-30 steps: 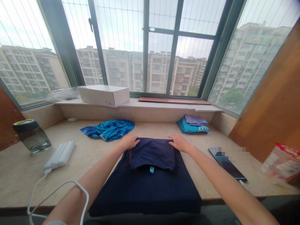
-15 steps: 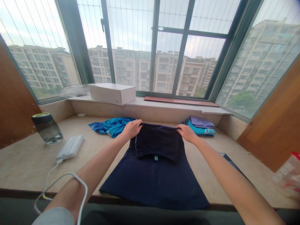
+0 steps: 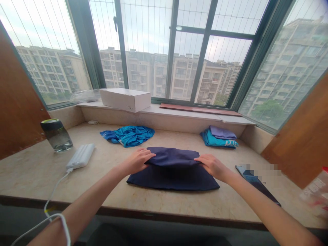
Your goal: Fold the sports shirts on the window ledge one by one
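1. Navy garment lies on the bench, centre frame.
2. I have the left hand and right hand pinching opposite ends of its folded layer.
3. Crumpled blue cloth lies left of centre.

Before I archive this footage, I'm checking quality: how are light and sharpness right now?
Head view: bright daylight through the window; navy garment darkly shadowed beneath its raised fold; red-topped container blurry at the right edge; pixel blocks over part of the phone.
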Action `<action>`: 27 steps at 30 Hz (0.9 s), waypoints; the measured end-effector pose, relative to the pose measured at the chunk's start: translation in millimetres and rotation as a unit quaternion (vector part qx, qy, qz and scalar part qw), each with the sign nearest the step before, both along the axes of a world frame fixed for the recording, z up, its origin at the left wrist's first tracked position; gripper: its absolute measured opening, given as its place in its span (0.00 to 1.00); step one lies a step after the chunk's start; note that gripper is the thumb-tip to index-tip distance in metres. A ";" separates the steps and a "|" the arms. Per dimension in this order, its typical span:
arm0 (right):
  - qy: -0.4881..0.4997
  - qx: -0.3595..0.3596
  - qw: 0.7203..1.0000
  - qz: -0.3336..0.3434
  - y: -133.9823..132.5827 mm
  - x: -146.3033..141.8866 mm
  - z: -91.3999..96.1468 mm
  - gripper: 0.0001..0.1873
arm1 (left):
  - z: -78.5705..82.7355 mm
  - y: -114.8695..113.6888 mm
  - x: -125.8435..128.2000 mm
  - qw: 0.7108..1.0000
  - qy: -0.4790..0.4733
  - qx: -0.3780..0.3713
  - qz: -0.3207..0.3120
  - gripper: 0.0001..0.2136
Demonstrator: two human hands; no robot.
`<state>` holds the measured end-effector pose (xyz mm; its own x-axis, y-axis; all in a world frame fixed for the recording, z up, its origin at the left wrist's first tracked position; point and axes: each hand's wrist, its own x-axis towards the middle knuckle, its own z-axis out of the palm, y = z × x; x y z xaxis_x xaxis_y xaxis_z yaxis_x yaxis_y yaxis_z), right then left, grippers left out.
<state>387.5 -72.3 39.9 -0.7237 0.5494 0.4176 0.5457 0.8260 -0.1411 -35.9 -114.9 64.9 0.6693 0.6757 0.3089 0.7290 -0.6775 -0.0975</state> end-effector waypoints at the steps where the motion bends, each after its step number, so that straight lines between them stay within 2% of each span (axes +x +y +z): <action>1: -0.016 0.000 1.000 0.002 -7.1 0.7 -2.9 0.20 | -3.4 -7.4 1.3 1.000 0.021 0.004 -0.005 0.22; 4: -0.016 0.019 1.000 0.006 -24.1 3.8 -2.0 0.20 | -4.0 -25.6 4.2 0.998 0.044 0.051 -0.018 0.17; 8: 0.046 0.055 0.997 0.003 -42.0 15.5 10.1 0.17 | 3.4 -49.0 3.3 0.989 -0.001 0.131 -0.064 0.14; 11: -0.021 0.010 0.998 0.056 -55.5 25.1 13.6 0.14 | 0.5 -69.0 2.6 0.990 0.013 0.096 -0.102 0.10; 13: -0.074 -0.031 0.993 0.088 -63.4 28.6 12.9 0.12 | -4.4 -79.5 2.9 0.994 0.026 0.044 -0.093 0.08; 15: -0.077 -0.053 0.992 0.087 -69.9 28.3 12.2 0.13 | -8.5 -85.4 3.1 0.997 0.027 -0.001 -0.068 0.13; 18: -0.038 -0.066 0.995 0.062 -78.0 19.7 11.5 0.20 | -12.9 -85.5 2.5 0.998 0.023 -0.039 -0.034 0.21; 21: -0.040 -0.088 0.993 0.066 -83.0 4.2 6.1 0.25 | -21.8 -79.0 0.1 0.999 0.023 -0.045 0.003 0.22; 25: -0.061 -0.093 0.992 0.057 -76.6 -13.6 -9.2 0.21 | -38.6 -67.1 -4.9 0.997 0.012 -0.027 0.069 0.20; 27: -0.059 -0.078 0.994 0.049 -68.8 -18.5 -15.2 0.20 | -41.0 -62.4 -5.4 0.997 0.015 -0.014 0.079 0.20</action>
